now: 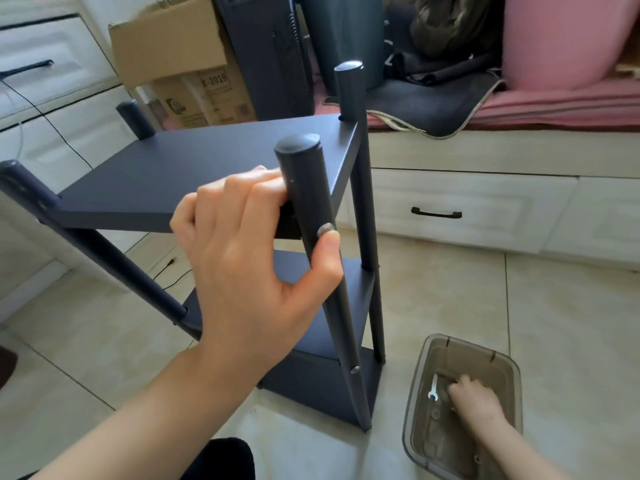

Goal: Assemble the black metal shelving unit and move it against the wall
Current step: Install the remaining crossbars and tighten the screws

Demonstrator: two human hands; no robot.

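The black metal shelving unit [194,168] stands on the tiled floor with three shelves and four round posts. My left hand [252,251] grips its near right post [304,188] at the top shelf, fingers behind the post and thumb beside a grey screw head [326,231]. My right hand [474,398] reaches into a clear plastic parts box [412,410] on the floor at lower right, fingers curled down among small parts. A small white wrench [433,388] lies in the box just left of those fingers. Whether the hand holds anything is hidden.
A white drawer cabinet [467,206] with a black handle runs along the right behind the unit, topped by pink bedding and dark cloth. A cardboard box [180,60] and a dark panel stand at the back. White drawers and a black cable are on the left.
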